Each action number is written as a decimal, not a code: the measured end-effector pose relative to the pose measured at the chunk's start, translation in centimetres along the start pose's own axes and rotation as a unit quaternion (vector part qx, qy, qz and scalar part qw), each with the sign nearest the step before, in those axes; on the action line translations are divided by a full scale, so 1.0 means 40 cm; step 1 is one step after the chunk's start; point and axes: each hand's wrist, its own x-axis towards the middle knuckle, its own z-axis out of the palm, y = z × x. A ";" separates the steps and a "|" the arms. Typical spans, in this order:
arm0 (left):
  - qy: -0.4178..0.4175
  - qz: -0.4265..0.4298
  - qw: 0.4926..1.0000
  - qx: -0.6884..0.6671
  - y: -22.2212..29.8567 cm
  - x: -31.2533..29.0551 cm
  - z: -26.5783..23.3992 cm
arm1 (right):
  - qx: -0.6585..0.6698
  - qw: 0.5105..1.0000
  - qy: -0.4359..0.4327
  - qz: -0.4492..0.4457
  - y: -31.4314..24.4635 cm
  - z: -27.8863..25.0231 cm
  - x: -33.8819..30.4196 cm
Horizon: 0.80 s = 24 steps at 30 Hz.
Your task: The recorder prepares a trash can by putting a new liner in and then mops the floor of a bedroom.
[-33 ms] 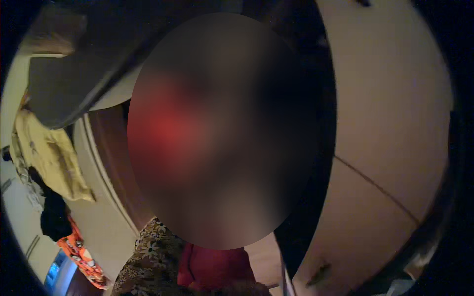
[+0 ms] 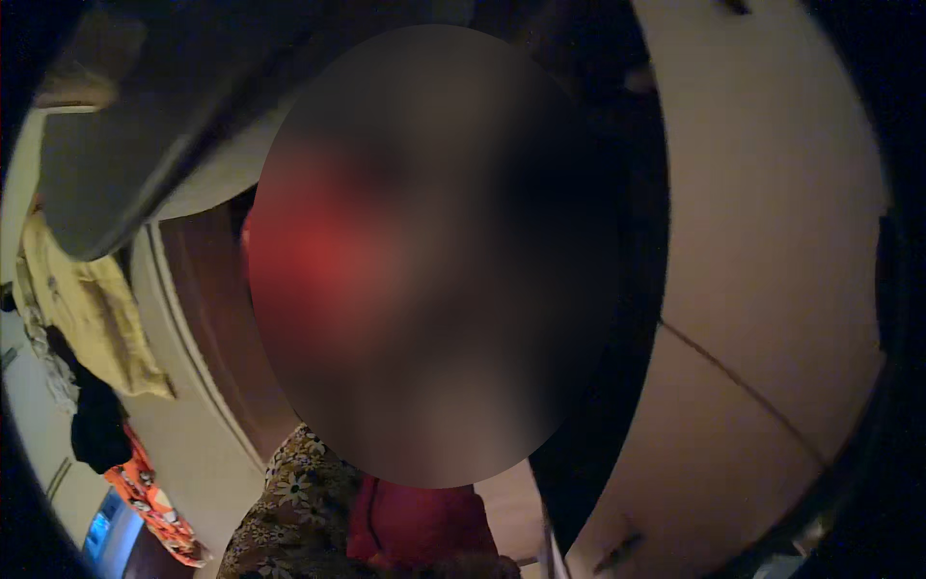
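A large blurred oval covers the middle of the head view, and I make out neither of my hands. Red and dark patches show inside it, too smeared to name. At the bottom, brown cloth with a daisy print (image 2: 289,516) lies beside a dark red cloth (image 2: 424,526). What either hand holds or touches is hidden or out of the picture.
Garments hang at the left: a yellow one (image 2: 101,314), a black one (image 2: 99,420) and an orange patterned one (image 2: 154,511). A dark grey shape (image 2: 125,164) fills the upper left. On the right is a beige surface (image 2: 772,193) with a thin dark line.
The view has shifted slightly. The hanging garments and grey shape sit a little further left, while the dark edge beside the beige surface sits a little further right.
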 end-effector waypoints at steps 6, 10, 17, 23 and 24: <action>0.198 -0.092 0.973 -0.078 0.079 0.214 0.128 | -0.016 1.000 -0.012 0.016 -0.010 0.022 0.119; 0.188 -0.104 0.970 -0.112 0.123 0.259 0.136 | -0.019 0.999 -0.010 0.030 -0.010 0.034 0.151; 0.195 -0.078 0.966 -0.154 0.136 0.289 0.122 | -0.006 0.999 -0.014 0.043 -0.005 0.064 0.171; 0.191 0.000 0.951 -0.243 0.168 0.229 0.039 | 0.003 0.999 -0.027 0.039 -0.004 0.080 0.157; 0.185 0.019 0.946 -0.267 0.191 0.204 0.022 | 0.004 0.999 -0.028 0.036 -0.003 0.080 0.155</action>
